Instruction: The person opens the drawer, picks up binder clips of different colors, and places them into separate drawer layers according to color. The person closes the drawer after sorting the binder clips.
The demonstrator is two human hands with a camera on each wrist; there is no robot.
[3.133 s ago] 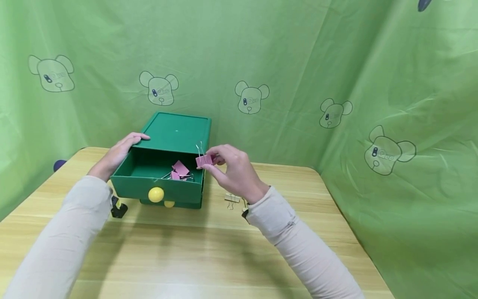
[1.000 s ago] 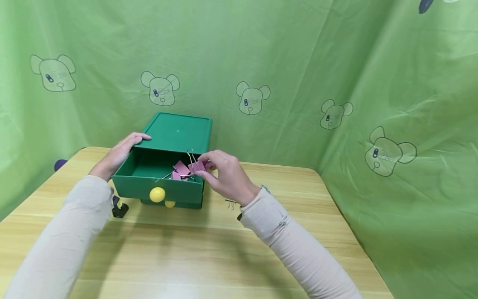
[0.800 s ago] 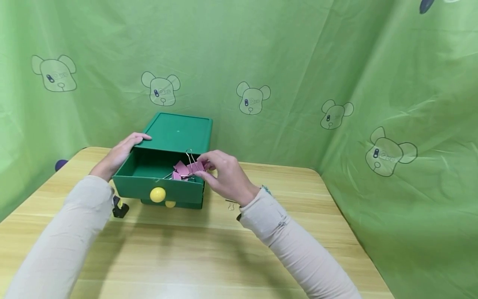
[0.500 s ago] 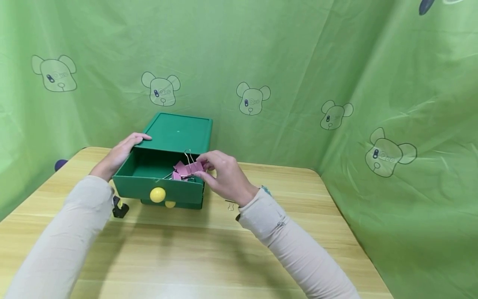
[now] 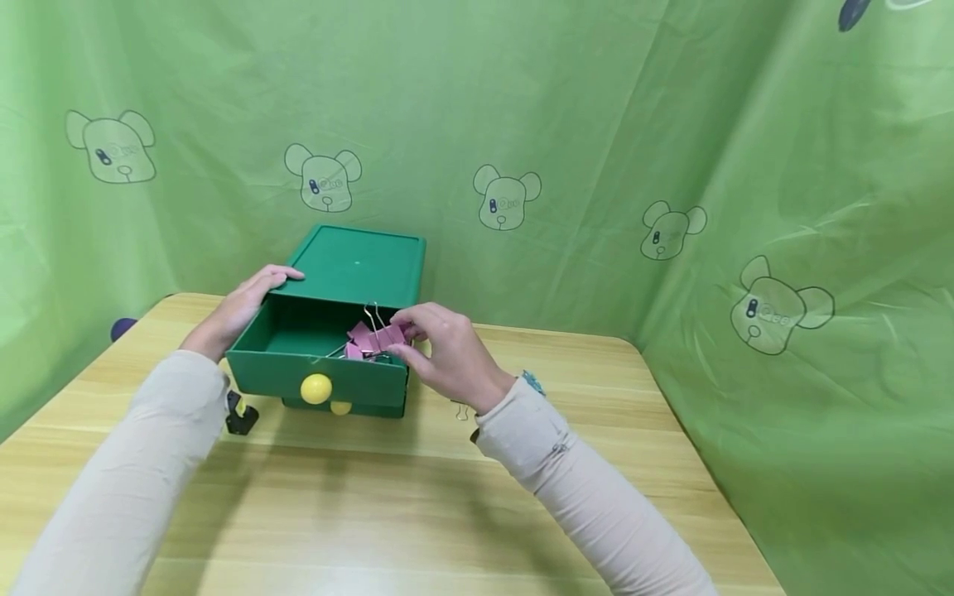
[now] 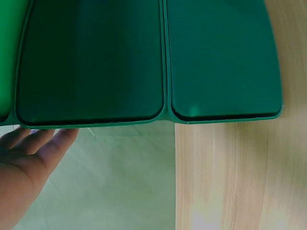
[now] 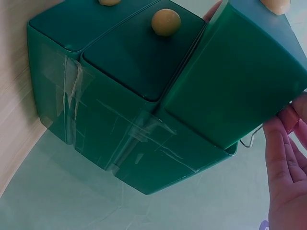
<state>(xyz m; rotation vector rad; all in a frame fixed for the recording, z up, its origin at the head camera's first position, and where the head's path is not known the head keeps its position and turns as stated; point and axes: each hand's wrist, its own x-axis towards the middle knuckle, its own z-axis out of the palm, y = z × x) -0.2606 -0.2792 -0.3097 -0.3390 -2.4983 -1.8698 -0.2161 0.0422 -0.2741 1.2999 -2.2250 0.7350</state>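
In the head view my right hand (image 5: 447, 348) pinches a pink binder clip (image 5: 389, 335) between thumb and fingers, its wire handles pointing up. The clip is over the right end of a pulled-out green drawer (image 5: 261, 372), close against other pink binder clips (image 5: 353, 351) lying inside. Only a sliver of the held clip (image 7: 288, 117) shows in the right wrist view. My left hand (image 5: 237, 310) rests along the upper left edge of the green drawer cabinet (image 5: 354, 261), its fingers fairly straight. From the left wrist view, those fingertips touch the cabinet's side.
Yellow round knobs (image 5: 316, 388) stick out from the drawer fronts. On the wooden table (image 5: 358, 513), a binder clip (image 5: 462, 412) lies partly hidden by my right sleeve. A black and yellow object (image 5: 240, 414) shows below my left cuff. Green curtain (image 5: 417, 99) surrounds the table.
My right hand has moved left and slightly down with the pink binder clip, bringing it from the drawer's right edge to the clips inside. The left hand has stayed on the cabinet.
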